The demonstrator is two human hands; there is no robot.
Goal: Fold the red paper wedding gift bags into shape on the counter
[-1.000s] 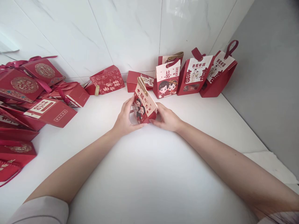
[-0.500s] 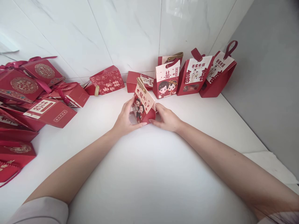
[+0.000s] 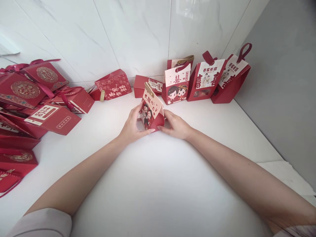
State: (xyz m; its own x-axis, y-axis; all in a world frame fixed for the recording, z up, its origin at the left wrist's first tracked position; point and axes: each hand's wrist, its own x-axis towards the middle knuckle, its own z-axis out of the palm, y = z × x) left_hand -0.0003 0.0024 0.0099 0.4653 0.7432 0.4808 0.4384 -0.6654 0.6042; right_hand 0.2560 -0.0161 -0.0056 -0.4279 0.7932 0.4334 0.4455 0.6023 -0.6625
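Red box [image 3: 156, 117], turned slightly, between hands [image 3: 130, 126] [image 3: 178, 125]

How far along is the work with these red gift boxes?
Looks done: the upright boxes standing by the wall on the right. In hand: the cream-flapped box, between the left hand and right hand. Possibly remaining: the jumbled pile on the left and two boxes lying by the wall, though I can't tell whether those need handling.

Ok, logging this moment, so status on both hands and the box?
Both hands, left and right, on small red-and-cream box. Box upright. Nearest behind: red box lying on its side.
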